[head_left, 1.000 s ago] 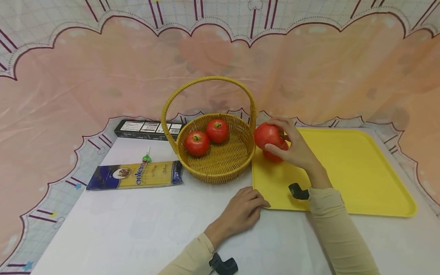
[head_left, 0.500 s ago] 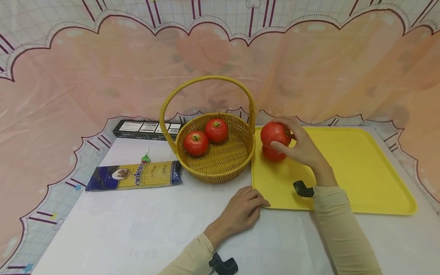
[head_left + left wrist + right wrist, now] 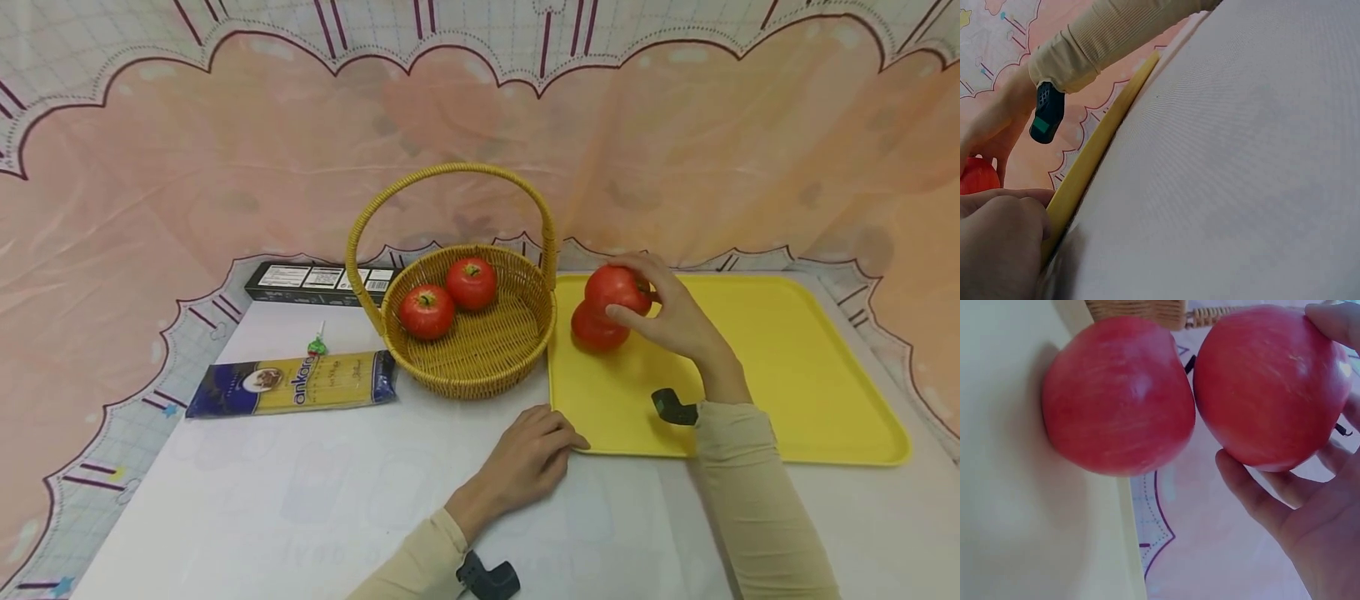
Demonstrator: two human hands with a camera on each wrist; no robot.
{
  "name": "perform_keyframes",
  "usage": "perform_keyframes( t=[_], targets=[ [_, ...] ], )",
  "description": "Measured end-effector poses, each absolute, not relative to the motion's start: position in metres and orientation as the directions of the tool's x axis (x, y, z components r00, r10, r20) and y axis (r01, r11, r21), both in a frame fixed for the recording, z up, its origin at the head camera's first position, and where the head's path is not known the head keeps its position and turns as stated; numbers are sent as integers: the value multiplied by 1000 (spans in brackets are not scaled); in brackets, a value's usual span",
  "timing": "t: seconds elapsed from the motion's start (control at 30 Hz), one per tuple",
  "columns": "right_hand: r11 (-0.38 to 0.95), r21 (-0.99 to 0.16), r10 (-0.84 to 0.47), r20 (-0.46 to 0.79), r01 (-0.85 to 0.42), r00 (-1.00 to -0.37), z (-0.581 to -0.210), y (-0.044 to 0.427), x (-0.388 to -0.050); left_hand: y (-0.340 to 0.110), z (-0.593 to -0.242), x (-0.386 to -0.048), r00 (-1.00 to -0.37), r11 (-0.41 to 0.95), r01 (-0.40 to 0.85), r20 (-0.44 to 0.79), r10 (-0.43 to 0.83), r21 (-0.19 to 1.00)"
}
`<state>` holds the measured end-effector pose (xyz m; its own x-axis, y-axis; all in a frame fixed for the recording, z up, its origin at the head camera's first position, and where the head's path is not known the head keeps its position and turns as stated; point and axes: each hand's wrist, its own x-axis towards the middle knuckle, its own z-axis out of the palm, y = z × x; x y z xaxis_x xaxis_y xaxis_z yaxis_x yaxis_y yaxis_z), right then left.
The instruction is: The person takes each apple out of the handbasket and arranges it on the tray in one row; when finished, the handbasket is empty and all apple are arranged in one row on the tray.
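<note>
Moved rightward since a second ago, your right hand [image 3: 666, 310] grips an apple [image 3: 615, 286] between thumb and fingers, right of centre, partly hiding a second apple [image 3: 597, 332] on the tray [image 3: 787, 367]. Left of them, the basket [image 3: 487, 358] stands. Your left hand [image 3: 528, 458], lower centre, touches the tray's corner; whether it pinches, you can't tell.

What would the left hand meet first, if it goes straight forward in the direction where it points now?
The left hand would probably meet the yellow tray first: it seems to touch its rim by the near left corner, though exact depth is hard to judge.
</note>
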<state>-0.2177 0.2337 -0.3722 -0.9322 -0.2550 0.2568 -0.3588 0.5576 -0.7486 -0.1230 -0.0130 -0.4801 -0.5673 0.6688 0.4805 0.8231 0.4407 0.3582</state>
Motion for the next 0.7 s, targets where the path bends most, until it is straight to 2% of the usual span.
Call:
perform_keyframes(
  t=[0.27,0.7],
  targets=[
    [568,-751,-242,239,-337,-940,-379,249,-224,-13,-480,-124,-570,445,821,474,671,357],
    [608,-760,-212,122,-229,-970,-380,263,-221,-13,-480,-122,-573,448,819,472,670,359]
  ],
)
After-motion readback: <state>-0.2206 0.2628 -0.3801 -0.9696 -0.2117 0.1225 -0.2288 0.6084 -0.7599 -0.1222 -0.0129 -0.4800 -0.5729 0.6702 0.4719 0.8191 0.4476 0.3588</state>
